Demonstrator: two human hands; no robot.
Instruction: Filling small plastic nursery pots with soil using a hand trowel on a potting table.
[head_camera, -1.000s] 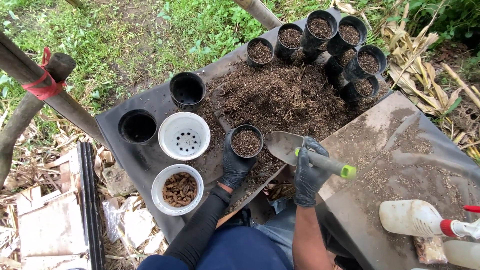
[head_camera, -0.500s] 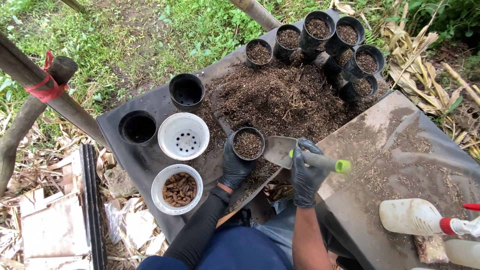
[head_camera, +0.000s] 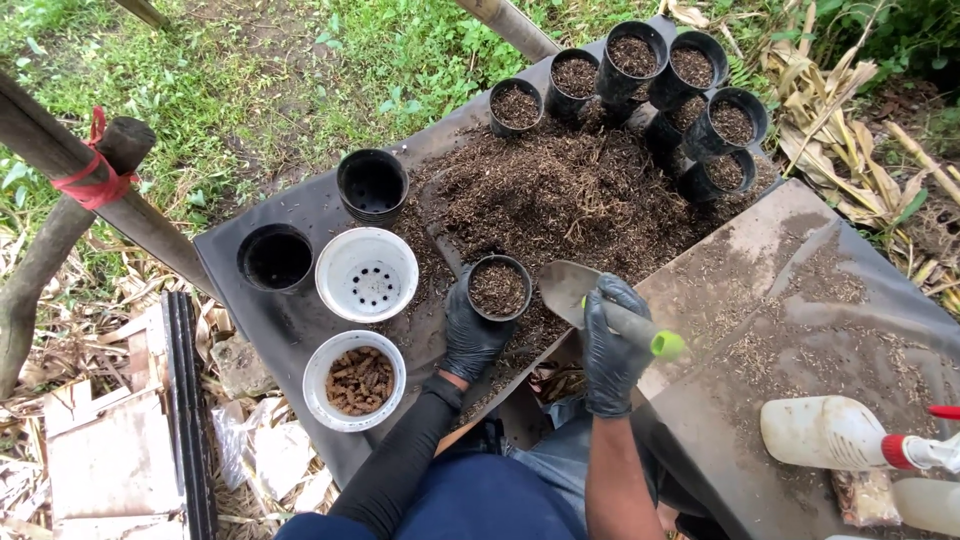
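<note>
in the middle of the frame, the gloved left hand (head_camera: 470, 335) is wrapping its fingers closed around a small black pot (head_camera: 499, 287) holding soil, sitting at the near edge of the soil heap (head_camera: 560, 190). just to the right, the gloved right hand (head_camera: 610, 350) is gripping the green-tipped handle of a metal trowel (head_camera: 568, 290), its blade lying right beside the pot's rim. a white pot of brown pellets (head_camera: 355, 380) is sitting at lower left, an empty white pot (head_camera: 367, 274) above it.

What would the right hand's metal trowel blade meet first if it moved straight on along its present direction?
Probably the small black plastic pot of soil held by the left hand. The right hand points the grey metal trowel up-left, its tip close beside the rim, though height is unclear.
</note>
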